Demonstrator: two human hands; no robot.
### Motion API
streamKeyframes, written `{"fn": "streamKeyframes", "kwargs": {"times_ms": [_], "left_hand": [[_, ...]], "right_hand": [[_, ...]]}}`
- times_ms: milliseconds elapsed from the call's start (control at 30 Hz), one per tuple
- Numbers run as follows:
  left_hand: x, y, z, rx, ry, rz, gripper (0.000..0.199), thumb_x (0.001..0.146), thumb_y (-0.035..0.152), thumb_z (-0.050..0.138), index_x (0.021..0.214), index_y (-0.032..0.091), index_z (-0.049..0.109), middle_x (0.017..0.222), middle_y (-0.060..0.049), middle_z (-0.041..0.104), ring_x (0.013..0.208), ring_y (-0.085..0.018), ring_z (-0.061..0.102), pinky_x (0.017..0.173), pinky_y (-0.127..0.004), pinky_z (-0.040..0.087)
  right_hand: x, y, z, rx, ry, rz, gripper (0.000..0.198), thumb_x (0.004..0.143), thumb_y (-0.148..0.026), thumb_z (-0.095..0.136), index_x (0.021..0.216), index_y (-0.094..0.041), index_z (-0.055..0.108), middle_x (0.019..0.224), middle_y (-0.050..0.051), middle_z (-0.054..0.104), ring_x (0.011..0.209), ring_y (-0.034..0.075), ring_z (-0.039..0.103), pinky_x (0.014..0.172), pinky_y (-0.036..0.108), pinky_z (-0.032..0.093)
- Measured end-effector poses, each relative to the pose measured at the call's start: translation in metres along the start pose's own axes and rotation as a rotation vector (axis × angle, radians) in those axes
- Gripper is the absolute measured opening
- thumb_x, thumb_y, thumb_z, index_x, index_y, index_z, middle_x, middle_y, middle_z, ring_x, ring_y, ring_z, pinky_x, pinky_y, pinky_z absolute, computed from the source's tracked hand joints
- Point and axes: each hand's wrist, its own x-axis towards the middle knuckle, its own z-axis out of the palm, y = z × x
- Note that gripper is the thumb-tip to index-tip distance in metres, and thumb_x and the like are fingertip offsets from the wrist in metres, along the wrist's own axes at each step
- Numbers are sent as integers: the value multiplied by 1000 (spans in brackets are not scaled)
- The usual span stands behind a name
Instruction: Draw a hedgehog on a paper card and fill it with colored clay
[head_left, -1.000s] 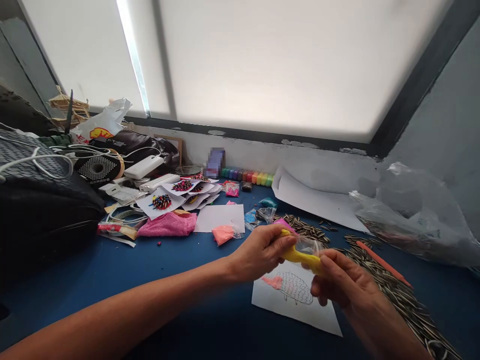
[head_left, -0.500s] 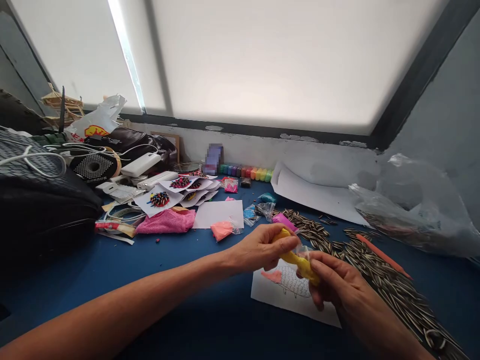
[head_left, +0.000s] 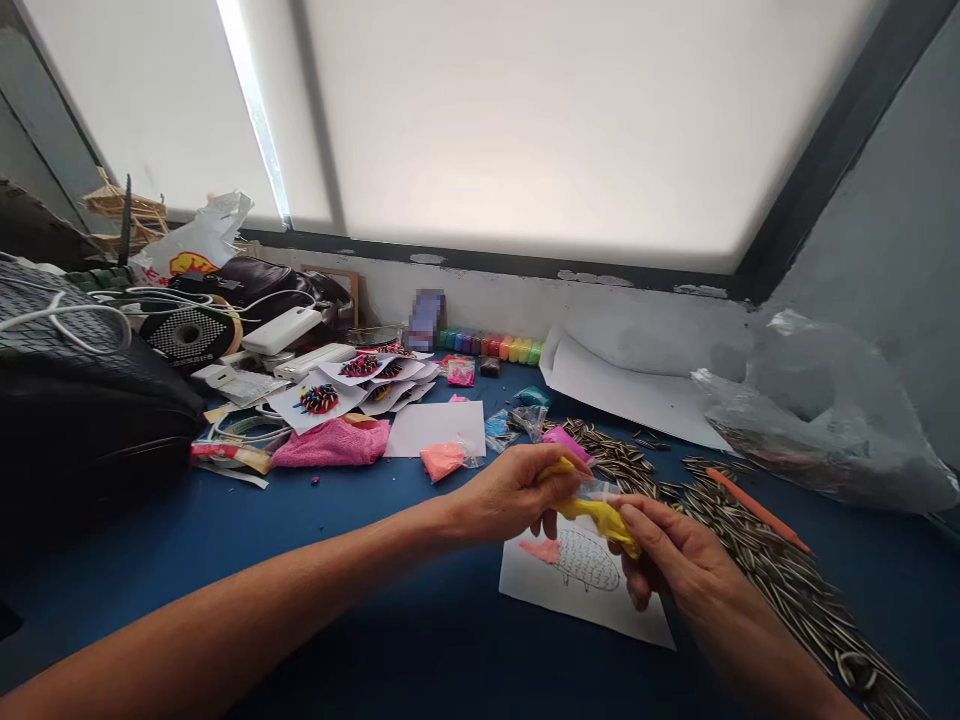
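Left hand (head_left: pixel 517 495), right hand (head_left: pixel 675 550): we're gripping yellow clay (head_left: pixel 598 513); coral patch (head_left: pixel 541 551) filling drawing near left edge of paper (head_left: pixel 544 594), scaly body (head_left: pixel 589 560) lying bare.

Left hand (head_left: pixel 523 487) and right hand (head_left: pixel 684 560) sit close, both seemingly pinching.

Vs half a second ago: left hand (head_left: pixel 517 492) shifted left, thumbs farther apart, more of the soft yellow piece (head_left: pixel 604 517) exposed between them. Vs one second ago: right hand (head_left: pixel 679 558) nearer the left, less clear plastic (head_left: pixel 596 489) showing.
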Motion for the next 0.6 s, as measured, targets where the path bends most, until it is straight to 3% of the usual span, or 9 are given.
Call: {"fn": "streamKeyframes", "kwargs": {"times_ms": [200,367,467,600], "left_hand": [[0,4,-2,8,-21,-19,30,93,40,54,106,13,58,75,0,57,55,-7,56,48,-17,43],[-2,11,-2,-17,-111,-29,32,92,41,56,111,16,56,82,-1,59,58,-7,59,51,-18,45],[-2,12,-2,-22,-145,-31,29,92,38,56,110,16,57,83,-1,59,57,-7,58,51,-19,46],[1,8,-4,6,-76,23,19,91,24,56,106,14,59,84,-3,61,71,-10,60,64,-23,50]], "right_hand": [[-1,-2,4,-73,40,-73,56,72,-71,61,93,-20,67,51,-6,48,53,12,46,58,26,43],[-2,0,5,-6,21,-30,52,78,-67,59,99,-20,67,59,-1,62,59,15,58,62,28,49],[-3,-2,4,-7,13,-51,48,79,-65,59,95,-20,69,63,0,65,54,13,57,59,27,49],[-3,-5,5,-99,47,-170,44,78,-64,61,83,-21,69,57,-2,58,49,11,51,53,24,46]]}}
